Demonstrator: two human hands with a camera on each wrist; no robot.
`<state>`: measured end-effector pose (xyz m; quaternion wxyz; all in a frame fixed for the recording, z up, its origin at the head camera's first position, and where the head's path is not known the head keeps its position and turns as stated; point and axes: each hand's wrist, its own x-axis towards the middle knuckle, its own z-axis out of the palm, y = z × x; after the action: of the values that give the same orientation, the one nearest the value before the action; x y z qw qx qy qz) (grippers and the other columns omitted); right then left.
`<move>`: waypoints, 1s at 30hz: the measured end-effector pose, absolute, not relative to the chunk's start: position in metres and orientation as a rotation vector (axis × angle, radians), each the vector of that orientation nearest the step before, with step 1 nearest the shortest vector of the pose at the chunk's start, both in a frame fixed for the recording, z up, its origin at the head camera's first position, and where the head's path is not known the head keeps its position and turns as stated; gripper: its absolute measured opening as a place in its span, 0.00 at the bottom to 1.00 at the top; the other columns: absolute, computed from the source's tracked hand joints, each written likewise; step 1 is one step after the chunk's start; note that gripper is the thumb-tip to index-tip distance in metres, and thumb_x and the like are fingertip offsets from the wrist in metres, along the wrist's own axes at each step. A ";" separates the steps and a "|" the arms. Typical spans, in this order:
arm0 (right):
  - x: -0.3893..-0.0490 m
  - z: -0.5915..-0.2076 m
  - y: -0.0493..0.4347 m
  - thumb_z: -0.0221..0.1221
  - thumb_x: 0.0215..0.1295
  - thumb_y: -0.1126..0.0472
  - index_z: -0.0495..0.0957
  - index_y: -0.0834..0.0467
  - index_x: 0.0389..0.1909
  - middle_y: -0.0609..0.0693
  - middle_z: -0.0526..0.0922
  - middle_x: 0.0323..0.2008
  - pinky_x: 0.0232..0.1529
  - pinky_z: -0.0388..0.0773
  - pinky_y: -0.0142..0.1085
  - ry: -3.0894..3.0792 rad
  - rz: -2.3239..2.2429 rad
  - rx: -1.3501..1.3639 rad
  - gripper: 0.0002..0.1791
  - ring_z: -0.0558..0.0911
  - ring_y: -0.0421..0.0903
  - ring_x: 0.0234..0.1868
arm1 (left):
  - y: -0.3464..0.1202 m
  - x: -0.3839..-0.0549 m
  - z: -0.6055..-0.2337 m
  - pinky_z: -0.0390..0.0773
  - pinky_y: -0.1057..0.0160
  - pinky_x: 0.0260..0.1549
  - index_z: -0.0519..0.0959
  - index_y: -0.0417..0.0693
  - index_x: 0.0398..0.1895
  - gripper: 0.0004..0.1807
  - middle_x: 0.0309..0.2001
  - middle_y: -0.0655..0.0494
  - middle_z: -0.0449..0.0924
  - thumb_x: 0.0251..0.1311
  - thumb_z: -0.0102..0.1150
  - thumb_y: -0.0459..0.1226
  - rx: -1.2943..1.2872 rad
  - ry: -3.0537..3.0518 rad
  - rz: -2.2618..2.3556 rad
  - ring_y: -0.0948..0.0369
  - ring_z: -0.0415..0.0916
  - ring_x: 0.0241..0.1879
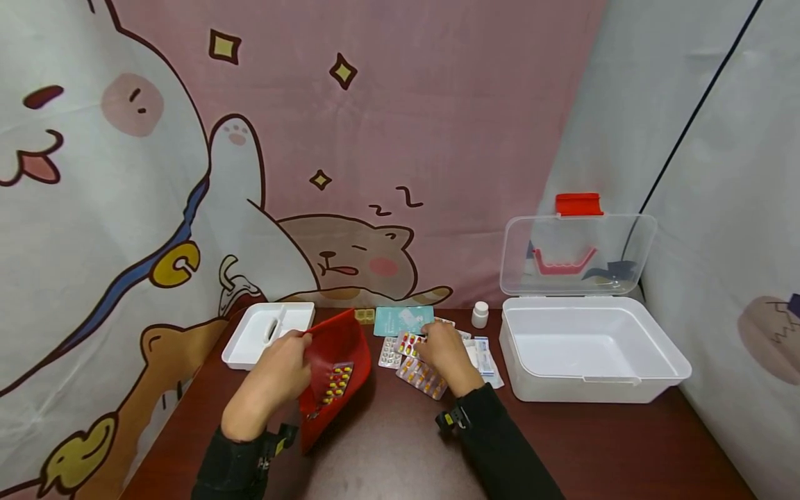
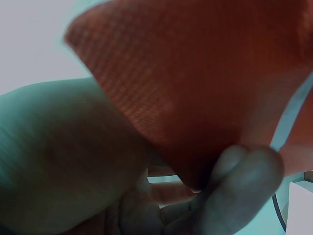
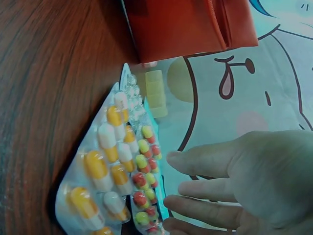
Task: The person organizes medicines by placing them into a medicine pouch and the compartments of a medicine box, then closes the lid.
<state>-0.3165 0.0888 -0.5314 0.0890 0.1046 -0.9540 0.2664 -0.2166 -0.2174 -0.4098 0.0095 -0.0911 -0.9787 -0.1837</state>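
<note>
My left hand [image 1: 279, 378] pinches the upper edge of a red pouch [image 1: 344, 337] between thumb and fingers and holds it tilted over the table. A blister pack of yellow and dark capsules [image 1: 337, 382] shows within the pouch. Over a pile of blister packs reaches my right hand [image 1: 446, 353]. Its fingers look extended in the right wrist view, beside a pack of red and yellow capsules [image 3: 146, 178]; whether they touch it I cannot tell. In front lies a pack of orange and white capsules [image 1: 421, 378], with a pack of white tablets [image 1: 389, 353] to its left.
A teal packet [image 1: 403, 320] and a small yellow pill case [image 1: 364, 317] lie behind the packs. A white bottle [image 1: 480, 316] stands near the wall. At right sits a white box [image 1: 587, 385], its clear lid raised; at left, a white divided tray [image 1: 240, 347].
</note>
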 end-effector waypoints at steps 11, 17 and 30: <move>-0.374 -0.619 0.099 0.75 0.51 0.50 0.89 0.49 0.32 0.47 0.86 0.27 0.43 0.81 0.53 -2.791 0.609 0.400 0.10 0.87 0.58 0.41 | -0.217 -0.216 -0.409 0.84 0.51 0.43 0.84 0.32 0.59 0.19 0.54 0.38 0.84 0.66 0.61 0.27 -0.254 -3.080 -0.601 0.52 0.80 0.43; -0.366 -0.612 0.096 0.75 0.52 0.52 0.92 0.48 0.42 0.50 0.91 0.34 0.47 0.81 0.57 -2.805 0.578 0.382 0.15 0.88 0.63 0.47 | -0.217 -0.216 -0.409 0.84 0.49 0.44 0.84 0.32 0.59 0.19 0.54 0.38 0.85 0.65 0.60 0.27 -0.283 -3.065 -0.597 0.51 0.81 0.44; -0.310 -0.534 0.079 0.73 0.59 0.61 0.91 0.57 0.53 0.61 0.91 0.47 0.62 0.75 0.62 -2.947 0.505 0.368 0.19 0.83 0.69 0.59 | -0.217 -0.215 -0.409 0.83 0.50 0.45 0.84 0.32 0.60 0.20 0.55 0.38 0.85 0.64 0.60 0.27 -0.289 -3.060 -0.607 0.52 0.80 0.44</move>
<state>-0.3101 0.0790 -0.5336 0.0643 0.1220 -0.9762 0.1672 -0.2154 -0.2174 -0.4088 0.0042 -0.0923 -0.9767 -0.1937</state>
